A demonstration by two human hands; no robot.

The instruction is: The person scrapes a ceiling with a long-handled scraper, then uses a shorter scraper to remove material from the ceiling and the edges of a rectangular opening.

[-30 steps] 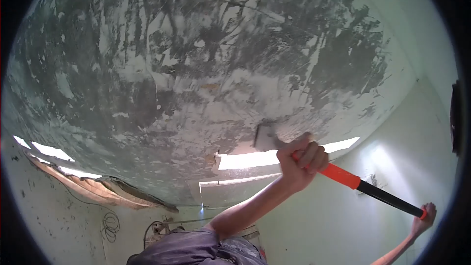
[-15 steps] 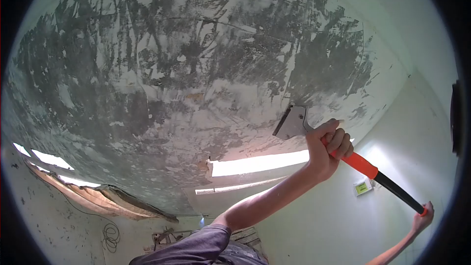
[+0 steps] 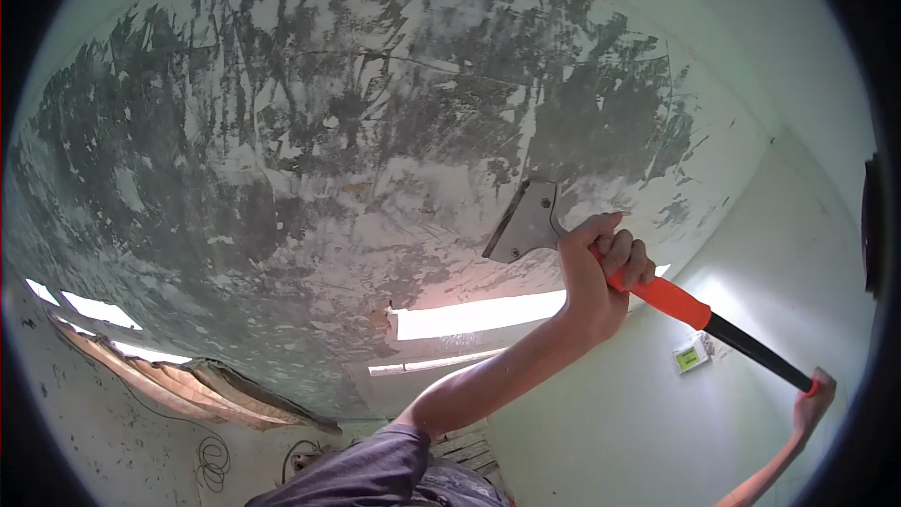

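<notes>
A long-handled scraper with a wide metal head (image 3: 527, 222) lies against or close to the patchy grey and white surface (image 3: 375, 122) overhead. Just behind the head, my left hand (image 3: 605, 268) is wrapped round the orange grip (image 3: 671, 302). The black shaft (image 3: 755, 352) slants down to the right. At its lower end my right hand (image 3: 815, 399) is closed round the handle, beside an orange end piece. Whether the blade touches the surface cannot be told.
Bright openings (image 3: 483, 315) show below the surface. Draped tan cloth (image 3: 188, 385) hangs at the lower left, above a coiled cable (image 3: 214, 460) on the wall. A small white and green panel (image 3: 690, 356) is on the right wall. A dark object (image 3: 873, 225) stands at the right edge.
The scraper head and my left hand have moved left and slightly up in view. My right hand has shifted slightly up. The surroundings have shifted a little too.
</notes>
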